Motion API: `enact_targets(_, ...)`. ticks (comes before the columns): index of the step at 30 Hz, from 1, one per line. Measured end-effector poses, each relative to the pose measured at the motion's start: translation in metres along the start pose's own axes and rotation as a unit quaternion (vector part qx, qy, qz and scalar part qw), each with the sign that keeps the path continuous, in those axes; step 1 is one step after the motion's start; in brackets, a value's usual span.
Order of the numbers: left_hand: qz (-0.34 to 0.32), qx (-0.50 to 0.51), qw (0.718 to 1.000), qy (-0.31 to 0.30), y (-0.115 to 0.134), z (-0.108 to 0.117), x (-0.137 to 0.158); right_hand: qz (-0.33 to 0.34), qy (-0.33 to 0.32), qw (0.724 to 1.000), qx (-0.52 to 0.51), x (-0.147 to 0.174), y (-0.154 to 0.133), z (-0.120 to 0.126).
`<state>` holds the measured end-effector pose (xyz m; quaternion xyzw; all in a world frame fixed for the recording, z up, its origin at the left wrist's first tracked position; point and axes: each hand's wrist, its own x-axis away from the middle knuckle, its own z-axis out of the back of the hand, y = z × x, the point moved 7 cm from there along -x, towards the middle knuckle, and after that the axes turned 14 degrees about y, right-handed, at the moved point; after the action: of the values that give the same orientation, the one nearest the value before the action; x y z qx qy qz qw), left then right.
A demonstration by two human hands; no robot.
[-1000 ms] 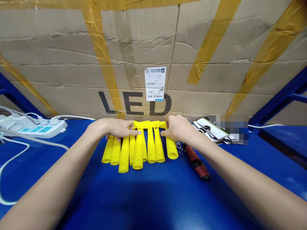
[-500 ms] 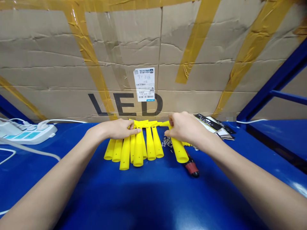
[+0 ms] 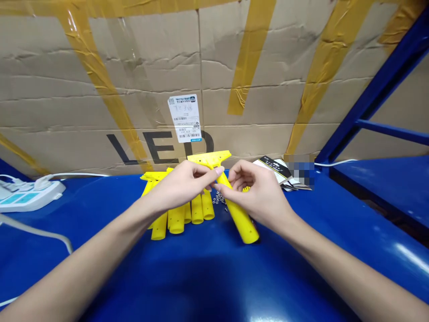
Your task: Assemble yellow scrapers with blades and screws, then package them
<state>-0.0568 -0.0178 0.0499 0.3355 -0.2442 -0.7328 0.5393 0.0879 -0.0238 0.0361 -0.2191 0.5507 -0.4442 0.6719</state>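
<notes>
A yellow T-shaped squeegee handle (image 3: 240, 219) is raised at a slant in front of me, its wide head at the top and its hollow round end toward me. My left hand (image 3: 187, 183) pinches it at the neck, just below the head. My right hand (image 3: 258, 190) has its thumb across the upper grip and its fingers curled behind. Several more yellow squeegee handles (image 3: 177, 221) lie side by side on the blue table, partly covered by my left hand. Small metal nuts and screws (image 3: 219, 197) are scattered behind the held handle.
Black-and-white printed cards (image 3: 276, 169) lie at the back right. A white power strip (image 3: 33, 197) with cables is on the left. A large taped cardboard box (image 3: 161, 80) stands along the back of the blue table (image 3: 201, 277), and a blue metal frame (image 3: 372, 94) rises on the right.
My left hand has left the row of handles and moved right onto the held handle. My right hand has raised that handle and tilted it. The view has swung right; the red-and-black tool is now hidden.
</notes>
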Motion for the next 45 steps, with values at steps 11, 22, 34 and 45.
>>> enact_targets(11,0.111,0.284,0.951,0.040,0.010,-0.015,0.009,-0.030,-0.014,0.996,-0.084,-0.002,0.017,0.038)
enact_targets(22,0.009,-0.059,0.991,-0.118,0.039,-0.027,-0.005,-0.083,-0.109,0.930,0.341,-0.022,0.070,0.082)
enact_targets(34,-0.048,-0.184,0.974,-0.125,0.027,-0.030,-0.007,-0.106,-0.101,0.904,0.403,-0.012,0.095,0.069)
enact_targets(45,-0.006,-0.160,0.975,-0.152,0.012,-0.032,-0.008,-0.152,-0.108,0.911,0.367,-0.011,0.092,0.065)
